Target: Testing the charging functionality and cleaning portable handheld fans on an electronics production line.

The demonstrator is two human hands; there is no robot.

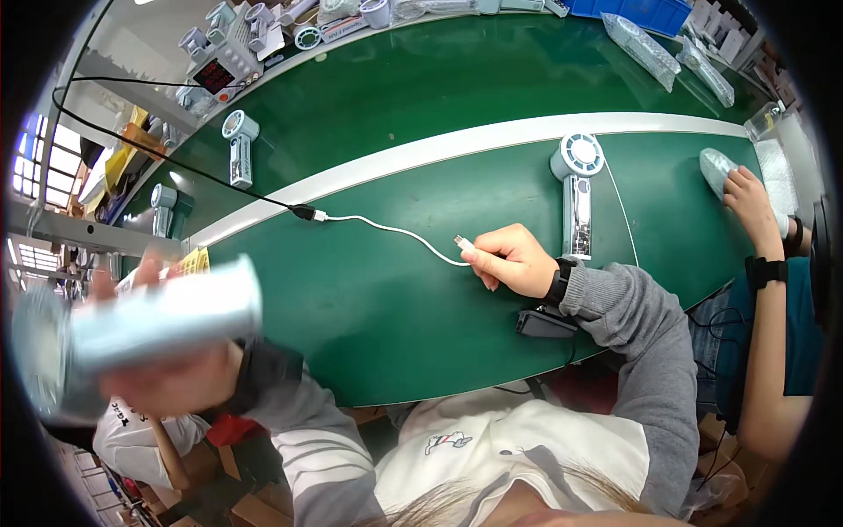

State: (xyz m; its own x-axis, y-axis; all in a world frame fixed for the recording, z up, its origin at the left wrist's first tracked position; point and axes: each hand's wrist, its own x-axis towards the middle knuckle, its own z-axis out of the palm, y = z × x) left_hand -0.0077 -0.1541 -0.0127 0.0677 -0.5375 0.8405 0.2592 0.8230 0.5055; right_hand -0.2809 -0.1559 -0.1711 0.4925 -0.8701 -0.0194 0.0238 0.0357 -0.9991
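Observation:
My left hand [176, 382], smeared by motion, is wrapped round a pale blue handheld fan [167, 321]. The fan is held up at the lower left, its round head toward the picture's left edge. Over the green tabletop, my right hand [518, 261] pinches the plug end of a white charging cable [386, 226] between thumb and fingers, and the metal tip points up and left. The cable's other end joins a black cable [303, 212]. Beyond my right wrist lies a handheld fan [577, 206] with a shiny handle. A small black box [544, 323] sits below that wrist.
Two more fans [240, 149] [162, 209] lie at the left. A power supply with a red display [213, 77] stands at the back left. Wrapped packages [641, 51] and a blue bin [637, 12] are at the back right. A co-worker's hand [751, 204] holds a wrapped item at the right.

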